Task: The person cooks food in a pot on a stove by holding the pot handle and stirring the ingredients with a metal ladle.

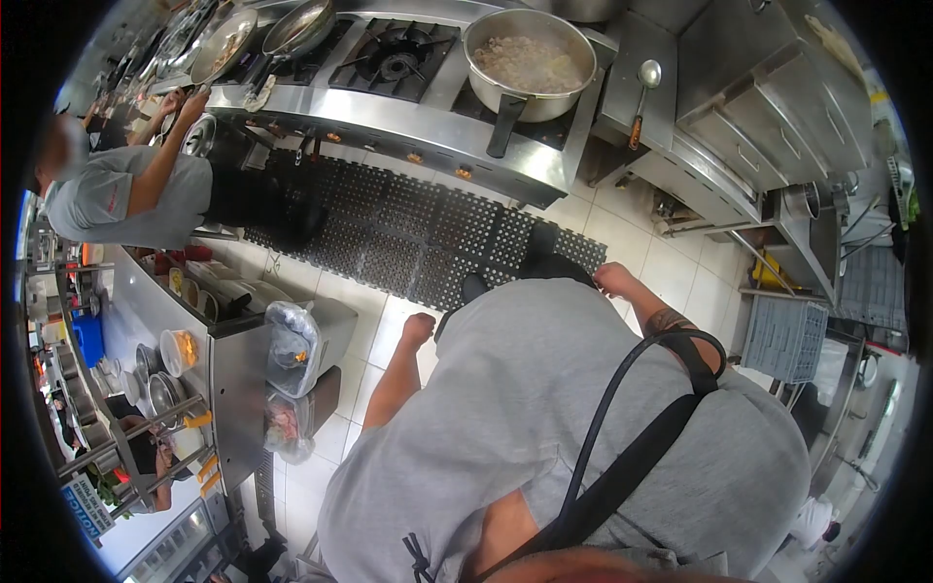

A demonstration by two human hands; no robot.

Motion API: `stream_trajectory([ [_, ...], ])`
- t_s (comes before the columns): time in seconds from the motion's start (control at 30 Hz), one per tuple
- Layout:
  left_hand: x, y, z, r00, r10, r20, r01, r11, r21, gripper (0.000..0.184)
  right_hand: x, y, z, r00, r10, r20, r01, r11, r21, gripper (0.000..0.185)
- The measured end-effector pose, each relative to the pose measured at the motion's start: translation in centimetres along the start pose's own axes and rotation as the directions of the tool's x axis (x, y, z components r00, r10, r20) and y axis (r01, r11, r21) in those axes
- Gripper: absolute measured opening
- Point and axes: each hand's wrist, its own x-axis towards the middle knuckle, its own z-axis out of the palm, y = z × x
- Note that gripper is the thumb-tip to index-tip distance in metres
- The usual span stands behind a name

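Note:
My left hand (pixel 419 329) hangs low beside my body with its fingers curled in, and nothing shows in it. My right hand (pixel 611 280) hangs on the other side, fingers also curled and no object visible. Both are away from the stove (pixel 428 126). On its right burner stands a large pot (pixel 476 78) with a black handle, holding pale chopped food that steams. A spoon (pixel 637 107) with a brown handle lies on the steel surface right of the pot.
A co-worker in a grey shirt (pixel 126 194) handles pans (pixel 224 44) at the stove's left. Black perforated mats (pixel 389 228) cover the floor. Lined bins (pixel 292 350) and a steel counter (pixel 238 389) stand left; grey crates (pixel 785 335) and steel drawers (pixel 758 146) are right.

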Motion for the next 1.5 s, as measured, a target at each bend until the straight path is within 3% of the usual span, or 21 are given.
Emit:
stream_trajectory([
  [0.03, 0.0, 0.1, -0.1, 1.000, -0.007, -0.005, 0.007, 0.999, -0.054, 0.018, 0.3, 0.4, 0.2, 0.996, -0.087, -0.026, 0.084, 0.989, -0.122, 0.022],
  [0.1, 0.4, 0.1, -0.1, 1.000, -0.014, -0.009, 0.013, 0.994, -0.108, 0.018, 0.6, 0.5, 0.3, 0.997, -0.066, -0.032, 0.062, 0.993, -0.104, 0.021],
  [0.17, 0.9, 0.0, 0.1, 0.984, -0.158, 0.077, 0.172, 0.952, -0.251, 0.016, 0.5, 0.2, 0.1, 0.998, -0.044, -0.036, 0.041, 0.996, -0.085, 0.020],
  [0.3, 1.3, -0.2, 0.7, 0.990, -0.137, 0.018, 0.137, 0.952, -0.274, 0.014, 0.6, 0.0, 0.0, 0.998, -0.059, -0.021, 0.057, 0.994, -0.088, 0.021],
  [0.37, 1.5, 0.1, 0.7, 0.955, -0.275, 0.108, 0.295, 0.867, -0.402, 0.013, 0.1, -0.6, -0.2, 1.000, -0.028, -0.012, 0.028, 0.998, -0.055, 0.022],
  [0.5, 1.7, -0.8, 1.4, 0.975, -0.209, 0.077, 0.222, 0.912, -0.345, 0.013, -0.8, -1.5, -0.8, 0.996, 0.092, -0.013, -0.089, 0.987, 0.131, 0.022],
  [0.57, 1.5, -0.6, 0.9, 0.992, -0.117, 0.052, 0.124, 0.980, -0.157, 0.015, -0.9, -1.7, -0.8, 0.990, 0.141, 0.007, -0.140, 0.972, 0.188, 0.021],
  [0.6, 1.3, -0.2, 0.3, 0.992, -0.118, 0.052, 0.124, 0.980, -0.157, 0.015, -0.9, -1.7, -0.8, 0.993, 0.122, -0.006, -0.119, 0.980, 0.158, 0.022],
  [0.67, 0.9, 0.6, -0.8, 0.998, 0.026, 0.060, -0.033, 0.993, 0.114, 0.017, -0.8, -1.6, -0.7, 0.995, 0.102, -0.019, -0.098, 0.987, 0.127, 0.024],
  [0.77, 0.9, 0.1, -0.3, 0.998, -0.033, 0.050, 0.034, 0.999, -0.025, 0.018, -0.6, -1.5, -0.9, 0.996, 0.086, -0.005, -0.085, 0.990, 0.115, 0.021],
  [0.83, 0.9, 0.0, -0.1, 0.998, -0.039, 0.045, 0.041, 0.998, -0.051, 0.018, 0.8, 0.0, -0.3, 1.000, -0.025, 0.013, 0.026, 0.998, -0.062, 0.020],
  [0.9, 0.8, 0.2, -0.3, 0.998, -0.045, 0.039, 0.048, 0.996, -0.077, 0.017, 1.6, 0.7, -0.2, 0.998, -0.054, 0.013, 0.054, 0.998, -0.035, 0.019],
  [0.97, 0.6, 0.5, -0.9, 0.996, 0.085, 0.002, -0.085, 0.990, 0.112, 0.016, 1.7, 0.9, -0.3, 0.997, -0.082, 0.013, 0.083, 0.997, -0.009, 0.018],
  [1.0, 0.9, -0.2, 0.0, 0.996, 0.085, 0.001, -0.084, 0.990, 0.112, 0.016, 0.8, -0.5, -0.9, 1.000, -0.013, 0.020, 0.012, 0.998, 0.055, 0.018],
  [1.07, 1.9, -2.1, 2.4, 0.987, -0.158, 0.017, 0.152, 0.911, -0.385, 0.014, 0.5, -1.1, -1.2, 0.998, 0.056, 0.031, -0.059, 0.991, 0.117, 0.018],
  [1.13, 1.7, -1.7, 1.8, 0.991, -0.135, 0.017, 0.132, 0.925, -0.357, 0.014, 1.8, 0.6, -0.6, 0.997, -0.076, 0.022, 0.075, 0.997, 0.036, 0.018],
  [1.27, 1.7, -1.8, 1.6, 0.997, -0.079, -0.002, 0.075, 0.946, -0.316, 0.016, 2.2, 1.3, -0.5, 0.986, -0.165, 0.020, 0.165, 0.986, -0.007, 0.017],
  [1.37, 1.7, -1.9, 1.8, 0.996, -0.086, -0.008, 0.079, 0.942, -0.325, 0.017, 1.4, 0.4, -0.9, 0.983, -0.183, 0.014, 0.183, 0.983, -0.026, 0.017],
  [1.43, 1.6, -1.6, 1.5, 0.997, -0.076, 0.000, 0.072, 0.956, -0.285, 0.016, 0.3, -0.9, -1.2, 1.000, 0.007, 0.016, -0.009, 0.993, 0.116, 0.018],
  [1.47, 1.6, -1.3, 1.4, 0.998, -0.065, 0.006, 0.065, 0.967, -0.245, 0.016, 0.2, -1.0, -1.2, 1.000, 0.007, 0.016, -0.009, 0.993, 0.117, 0.018],
  [1.5, 1.6, -1.2, 1.5, 0.998, -0.066, 0.007, 0.065, 0.968, -0.244, 0.016, 1.2, 0.5, -0.5, 0.993, -0.120, -0.012, 0.120, 0.993, 0.020, 0.019],
])
